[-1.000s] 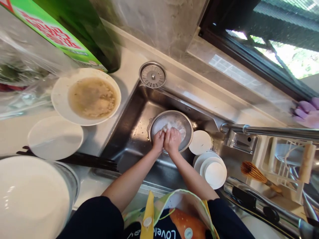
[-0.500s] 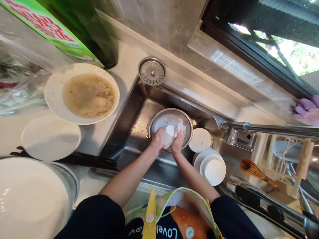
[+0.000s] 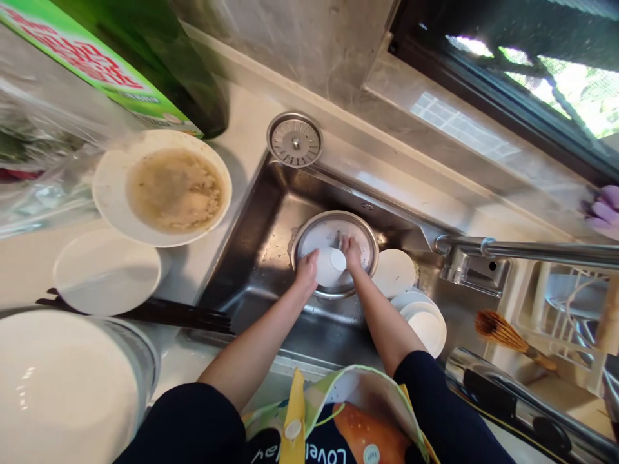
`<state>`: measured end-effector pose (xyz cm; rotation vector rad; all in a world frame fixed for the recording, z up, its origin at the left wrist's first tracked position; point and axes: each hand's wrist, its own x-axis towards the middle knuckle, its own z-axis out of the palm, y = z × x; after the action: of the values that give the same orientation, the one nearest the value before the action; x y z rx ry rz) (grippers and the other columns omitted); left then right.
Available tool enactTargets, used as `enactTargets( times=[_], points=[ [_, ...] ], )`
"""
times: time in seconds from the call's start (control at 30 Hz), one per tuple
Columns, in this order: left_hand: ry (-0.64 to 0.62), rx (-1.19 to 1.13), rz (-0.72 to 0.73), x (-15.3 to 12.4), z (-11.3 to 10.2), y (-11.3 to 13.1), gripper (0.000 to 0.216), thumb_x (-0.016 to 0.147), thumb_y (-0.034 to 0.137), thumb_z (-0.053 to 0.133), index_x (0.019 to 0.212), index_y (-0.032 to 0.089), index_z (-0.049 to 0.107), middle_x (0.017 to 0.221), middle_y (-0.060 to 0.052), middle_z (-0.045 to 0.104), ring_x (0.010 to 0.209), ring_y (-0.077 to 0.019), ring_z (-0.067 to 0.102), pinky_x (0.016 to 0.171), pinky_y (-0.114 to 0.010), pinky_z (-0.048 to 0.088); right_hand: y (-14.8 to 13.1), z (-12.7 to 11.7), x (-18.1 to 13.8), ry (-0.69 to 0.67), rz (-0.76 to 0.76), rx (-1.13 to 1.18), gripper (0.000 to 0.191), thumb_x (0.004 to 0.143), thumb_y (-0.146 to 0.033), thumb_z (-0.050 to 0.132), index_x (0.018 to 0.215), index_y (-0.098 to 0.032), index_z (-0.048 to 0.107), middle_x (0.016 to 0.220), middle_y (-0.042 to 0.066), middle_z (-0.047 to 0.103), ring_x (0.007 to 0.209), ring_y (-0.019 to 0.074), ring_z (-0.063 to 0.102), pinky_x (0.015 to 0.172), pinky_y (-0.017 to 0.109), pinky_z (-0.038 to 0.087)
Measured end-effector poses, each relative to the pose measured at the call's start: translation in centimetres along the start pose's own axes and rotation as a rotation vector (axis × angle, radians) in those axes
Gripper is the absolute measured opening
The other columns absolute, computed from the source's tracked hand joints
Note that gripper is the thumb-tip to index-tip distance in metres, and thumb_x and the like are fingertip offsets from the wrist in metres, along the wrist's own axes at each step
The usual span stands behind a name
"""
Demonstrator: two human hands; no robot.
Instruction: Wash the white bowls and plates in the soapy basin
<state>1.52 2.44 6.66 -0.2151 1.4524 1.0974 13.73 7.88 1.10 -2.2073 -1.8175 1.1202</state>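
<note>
White suds film the inside of the stainless steel bowl (image 3: 374, 254), which sits in the steel sink (image 3: 261, 258). Your left hand (image 3: 307, 270) wraps the side of a white cup (image 3: 331, 267), holding it tilted just above the bowl's floor. Your right hand (image 3: 351, 252) sits beside the cup over the far part of the bowl, its fingers curled downward; you cannot tell whether it grips anything.

Just right of the bowl, a white plate (image 3: 394, 274) leans over a stack of white dishes (image 3: 425, 328). Behind the sink lies a round drain strainer (image 3: 294, 140). On the worktop (image 3: 242, 109) to your left, a white plate with brownish food residue (image 3: 162, 187) sits above a plain white plate (image 3: 106, 274), with dark chopsticks (image 3: 178, 324) nearby. A steel faucet (image 3: 532, 250) crosses to your right, and a purple rubber glove (image 3: 602, 212) lies beyond it.
</note>
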Motion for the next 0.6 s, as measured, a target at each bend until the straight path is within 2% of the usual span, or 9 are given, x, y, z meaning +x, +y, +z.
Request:
enactTargets(
  times=[0.07,0.1,0.17,0.27,0.37,0.47,0.6],
  points=[
    [0.069,-0.037,0.049,0.7,-0.2,0.3,0.035,0.062,0.045,0.069,0.075,0.013,0.058,0.06,-0.001,0.061,0.062,-0.0168,0.061,0.061,-0.028,0.049,0.1,0.2,-1.0,-0.086,-0.152,-0.238,0.043,0.092,-0.028,0.034,0.129,-0.015,0.05,0.139,0.017,0.044,0.13,0.027,0.036,0.103,0.045,0.029],
    [0.098,-0.049,0.061,0.9,-0.3,0.4,0.034,0.065,0.044,0.066,0.078,0.014,0.059,0.063,-0.002,0.062,0.063,-0.0166,0.062,0.062,-0.029,0.05,0.2,0.3,-1.4,-0.133,-0.227,-0.318,0.045,0.09,-0.024,0.038,0.134,-0.019,0.045,0.146,0.014,0.036,0.135,0.027,0.028,0.106,0.048,0.023],
    [0.141,-0.053,0.07,1.2,-0.4,0.5,0.031,0.07,0.042,0.063,0.082,0.014,0.059,0.066,-0.002,0.063,0.064,-0.016,0.063,0.064,-0.029,0.05,0.5,0.2,-2.0,-0.169,-0.27,-0.378,0.051,0.088,-0.016,0.038,0.138,-0.025,0.041,0.148,0.011,0.034,0.136,0.0265,0.026,0.107,0.052,0.018],
    [0.171,-0.019,0.064,1.2,-0.5,0.4,0.025,0.073,0.039,0.06,0.08,0.015,0.058,0.066,-0.001,0.062,0.063,-0.0152,0.063,0.065,-0.028,0.05,0.6,-0.7,-2.7,-0.088,-0.172,-0.24,0.047,0.087,-0.018,0.039,0.133,-0.017,0.048,0.132,0.015,0.052,0.121,0.0259,0.046,0.103,0.045,0.03],
    [0.143,0.047,0.092,1.1,-0.6,0.1,0.027,0.074,0.041,0.06,0.08,0.015,0.058,0.065,-0.002,0.063,0.064,-0.0156,0.063,0.064,-0.026,0.05,-0.4,-2.3,-4.4,0.018,-0.154,0.027,0.042,0.086,-0.036,0.048,0.121,-0.014,0.056,0.107,0.012,0.066,0.098,0.0241,0.059,0.087,0.035,0.044],
    [0.075,0.108,0.154,0.9,-0.7,-0.4,0.033,0.073,0.046,0.061,0.083,0.015,0.06,0.066,-0.003,0.064,0.067,-0.0167,0.064,0.064,-0.026,0.05,-2.3,-3.8,-6.5,0.076,-0.217,0.173,0.04,0.088,-0.05,0.043,0.099,-0.018,0.064,0.084,0.005,0.068,0.08,0.02,0.061,0.075,0.029,0.046],
    [-0.02,0.154,0.189,0.5,-0.7,-0.5,0.035,0.072,0.048,0.063,0.083,0.015,0.061,0.071,-0.004,0.066,0.07,-0.0171,0.063,0.065,-0.026,0.049,-4.7,-4.1,-7.6,0.085,-0.287,0.091,0.046,0.091,-0.05,0.035,0.076,-0.018,0.065,0.073,0.006,0.064,0.074,0.0194,0.06,0.071,0.028,0.044]
  ],
)
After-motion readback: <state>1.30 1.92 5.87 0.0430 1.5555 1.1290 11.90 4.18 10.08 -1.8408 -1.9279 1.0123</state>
